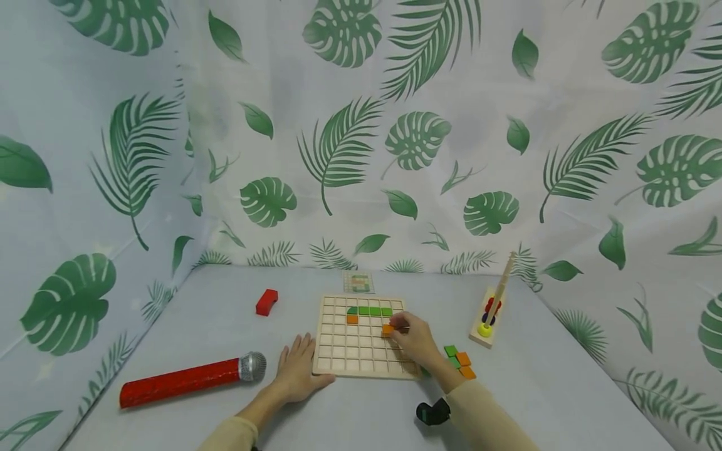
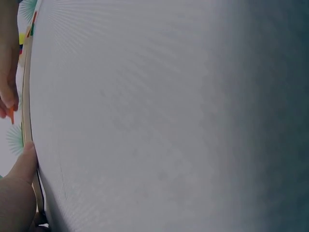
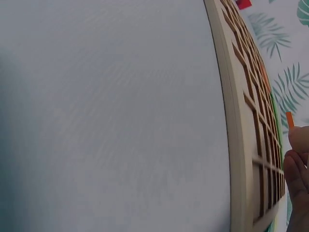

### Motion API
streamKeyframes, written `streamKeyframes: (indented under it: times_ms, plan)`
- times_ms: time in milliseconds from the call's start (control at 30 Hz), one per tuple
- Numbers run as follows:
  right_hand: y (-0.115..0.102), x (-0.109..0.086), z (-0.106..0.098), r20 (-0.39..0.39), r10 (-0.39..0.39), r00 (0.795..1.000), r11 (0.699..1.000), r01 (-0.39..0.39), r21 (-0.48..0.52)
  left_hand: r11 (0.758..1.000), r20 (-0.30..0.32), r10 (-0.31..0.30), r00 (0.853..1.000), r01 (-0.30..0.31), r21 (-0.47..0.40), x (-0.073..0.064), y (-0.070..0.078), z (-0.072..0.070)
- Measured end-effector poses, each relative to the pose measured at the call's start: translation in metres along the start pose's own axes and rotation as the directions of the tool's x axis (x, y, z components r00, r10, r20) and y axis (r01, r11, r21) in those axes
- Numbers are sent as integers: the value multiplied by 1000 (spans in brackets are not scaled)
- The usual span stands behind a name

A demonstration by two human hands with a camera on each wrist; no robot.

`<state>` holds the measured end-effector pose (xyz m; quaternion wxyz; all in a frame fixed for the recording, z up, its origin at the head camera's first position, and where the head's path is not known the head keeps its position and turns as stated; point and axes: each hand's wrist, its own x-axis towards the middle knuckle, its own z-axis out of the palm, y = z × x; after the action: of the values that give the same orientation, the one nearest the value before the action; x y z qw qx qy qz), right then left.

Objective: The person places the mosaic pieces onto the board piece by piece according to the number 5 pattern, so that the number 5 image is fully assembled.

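Observation:
A square wooden grid board (image 1: 361,354) lies on the table. In its upper rows sit several green tiles (image 1: 373,311) in a line, with one orange tile (image 1: 352,319) below their left end. My right hand (image 1: 416,338) pinches another orange tile (image 1: 387,330) between thumb and fingertips, over the board's right side. In the right wrist view this held tile (image 3: 289,119) stands on edge above the grid. My left hand (image 1: 297,371) lies with fingers spread at the board's lower left corner, its thumb (image 2: 26,162) against the board's edge.
Loose green and orange tiles (image 1: 463,359) lie right of the board, partly behind my right forearm. A pattern card (image 1: 358,282) is behind the board. Around it are a red block (image 1: 266,302), a red microphone (image 1: 192,379), a bead stand (image 1: 485,316) and a black object (image 1: 433,413).

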<state>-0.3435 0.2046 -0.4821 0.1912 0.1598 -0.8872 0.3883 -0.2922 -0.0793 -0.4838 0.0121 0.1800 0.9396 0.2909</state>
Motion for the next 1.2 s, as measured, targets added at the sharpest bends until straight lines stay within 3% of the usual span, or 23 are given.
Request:
streamKeyframes:
  times_ms: [133, 400, 800, 1200]
  plan:
    - [-10, 5, 10, 37, -8, 999, 1000, 7, 29, 1000, -1, -1, 1000, 1, 5, -1, 1, 0]
    - [-21, 17, 28, 107, 67, 992, 997, -70, 20, 1000, -1, 10, 1000, -10, 6, 0, 1, 0]
    - [-28, 27, 50, 133, -19, 991, 999, 14, 35, 1000, 6, 4, 1000, -4, -11, 0, -1, -2]
    - [-30, 27, 59, 133, 10, 991, 999, -6, -34, 1000, 5, 2, 1000, -2, -12, 0, -1, -2]
